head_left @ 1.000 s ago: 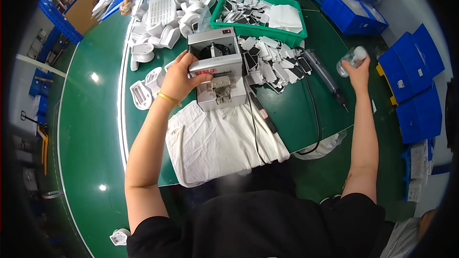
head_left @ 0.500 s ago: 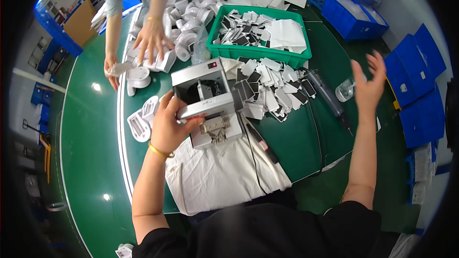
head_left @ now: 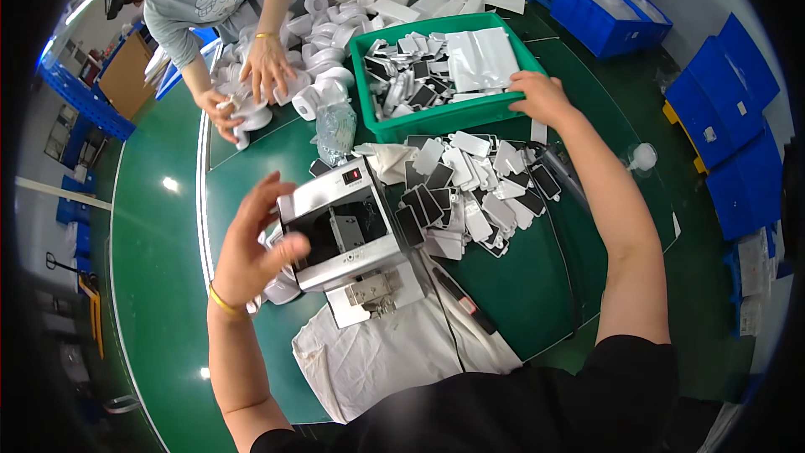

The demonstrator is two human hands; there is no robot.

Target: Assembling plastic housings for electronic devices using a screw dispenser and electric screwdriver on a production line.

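My left hand point(head_left: 251, 256) is open, thumb and fingers apart, by the left side of a small silver machine point(head_left: 348, 258). This machine has a hollow frame, a red switch on top and a metal block mechanism at its near end; whether my fingertips touch it I cannot tell. Reaching far right, my right hand point(head_left: 541, 99) has its fingers bent over the near right corner of a green plastic bin point(head_left: 453, 119). Small white and black flat parts point(head_left: 419, 67) and a white packet point(head_left: 482, 59) fill the bin. More such parts point(head_left: 478, 193) lie heaped right of the machine.
Across the table a co-worker's hands point(head_left: 267, 67) handle white rounded housings point(head_left: 331, 54). A dark pen-like tool point(head_left: 461, 298) and a white cloth point(head_left: 360, 361) lie near me. A corded electric screwdriver point(head_left: 566, 174) sits partly behind my right arm. Blue crates point(head_left: 608, 21) stand beyond.
My right hand has come from the air at the right onto the bin's corner. My left hand has let go of the machine's frame and opened. The bin sits slightly turned.
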